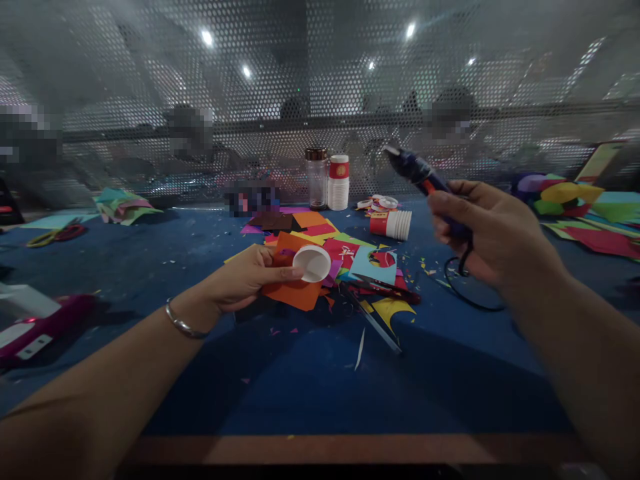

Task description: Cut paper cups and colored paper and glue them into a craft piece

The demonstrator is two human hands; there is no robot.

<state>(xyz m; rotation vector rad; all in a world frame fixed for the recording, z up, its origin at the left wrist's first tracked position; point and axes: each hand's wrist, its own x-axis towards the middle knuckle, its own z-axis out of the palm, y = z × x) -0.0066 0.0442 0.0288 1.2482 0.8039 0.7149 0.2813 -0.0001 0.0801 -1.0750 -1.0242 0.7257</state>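
Between the thumb and fingers of my left hand (245,277) is a small white paper cup (317,265), its open mouth turned toward me. An orange paper sheet (293,297) shows just behind the cup; whether my fingers also hold it I cannot tell. My right hand (493,230), raised at the right, is wrapped round a dark blue glue gun (425,177) with a black cord (467,303). The gun's nozzle points up and left, apart from the cup. Under the cup lie coloured paper pieces, a light blue sheet (373,265) with a round hole, and scissors (373,320).
Behind the papers stand a clear bottle (317,180) and a stack of paper cups (339,187); another cup stack (391,225) lies sideways. Scissors (57,233) and a magenta power strip (47,327) are at left. Folded coloured paper (560,193) sits at right. A perforated metal screen (280,87) rises behind.
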